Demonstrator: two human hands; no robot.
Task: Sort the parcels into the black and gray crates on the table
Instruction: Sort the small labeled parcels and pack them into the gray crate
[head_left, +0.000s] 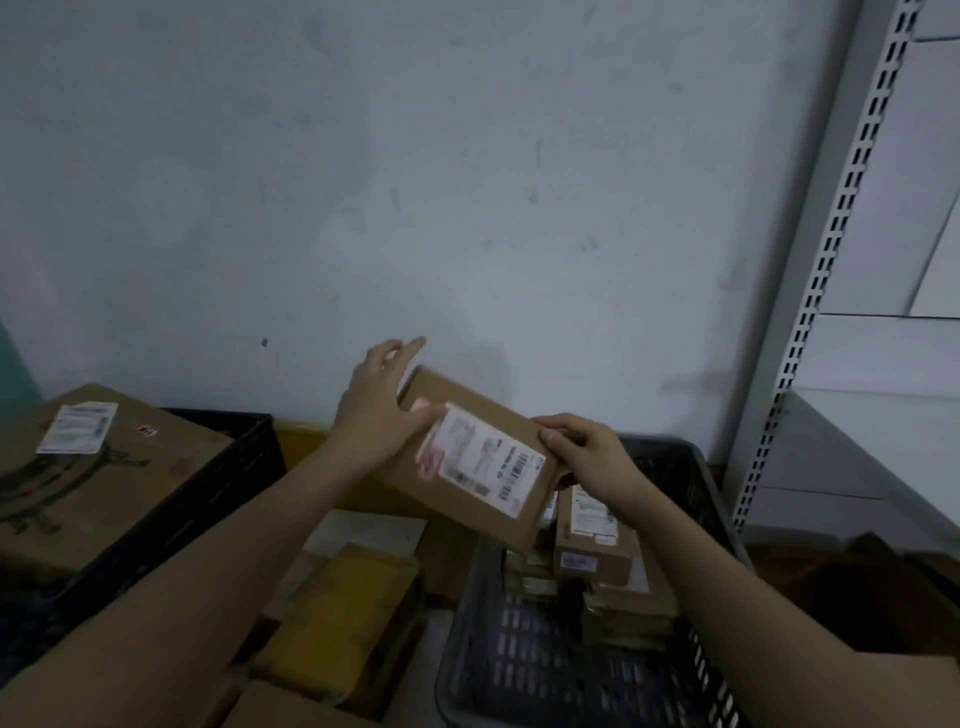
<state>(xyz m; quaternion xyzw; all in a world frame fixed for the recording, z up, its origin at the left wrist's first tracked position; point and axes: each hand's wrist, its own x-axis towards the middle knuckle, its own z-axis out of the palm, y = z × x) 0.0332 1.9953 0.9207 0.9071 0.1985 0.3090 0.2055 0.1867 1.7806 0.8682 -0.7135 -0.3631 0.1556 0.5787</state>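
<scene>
I hold a small brown cardboard parcel (470, 499) with a white shipping label in the air between the two crates. My right hand (587, 454) grips its right edge. My left hand (382, 410) lies flat against its left end, fingers spread, thumb on the label. Below on the right stands the gray crate (524, 654) with several small labelled parcels (592, 551) stacked in its far part. On the left, the black crate (218, 499) holds one large brown box (98, 478) with a white label.
Between the crates lie loose parcels: a yellow-brown padded one (343, 608), a pale flat one (363, 535) behind it, a carton corner at the bottom edge. A bare wall rises behind. A white slotted shelving upright (810, 291) stands at the right.
</scene>
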